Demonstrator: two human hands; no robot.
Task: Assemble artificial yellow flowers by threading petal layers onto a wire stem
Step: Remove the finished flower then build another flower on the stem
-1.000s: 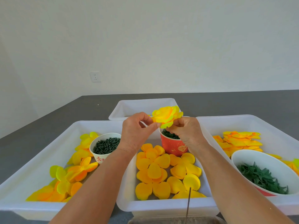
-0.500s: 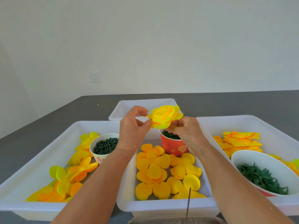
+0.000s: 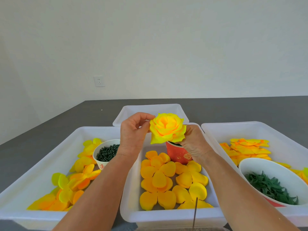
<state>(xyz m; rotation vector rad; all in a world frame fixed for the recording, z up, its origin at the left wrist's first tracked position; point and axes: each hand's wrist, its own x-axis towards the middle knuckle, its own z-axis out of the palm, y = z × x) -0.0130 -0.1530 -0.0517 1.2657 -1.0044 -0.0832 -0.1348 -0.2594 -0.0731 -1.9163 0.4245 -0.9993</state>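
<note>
An assembled yellow flower [image 3: 167, 128] with an orange centre is held up above the middle tray, its open face tilted towards me. My right hand [image 3: 194, 144] grips it from behind and below; its stem is hidden. My left hand [image 3: 133, 132] pinches the flower's left outer petal between thumb and forefinger. Loose orange-yellow petal layers [image 3: 166, 179] lie in the middle white tray [image 3: 131, 212]. A thin upright wire [image 3: 195, 212] stands at the near edge.
A red cup [image 3: 179, 154] of dark green pieces stands behind the petals. The left tray [image 3: 41, 164] holds yellow petals and a white cup [image 3: 104, 153] of green pieces. The right tray [image 3: 250, 129] holds petals and a bowl of green leaves [image 3: 270, 185]. Another white tray [image 3: 150, 109] sits farther back.
The flower has been tipped from edge-on to face me. My left fingers have shifted on its left side and now pinch an outer petal.
</note>
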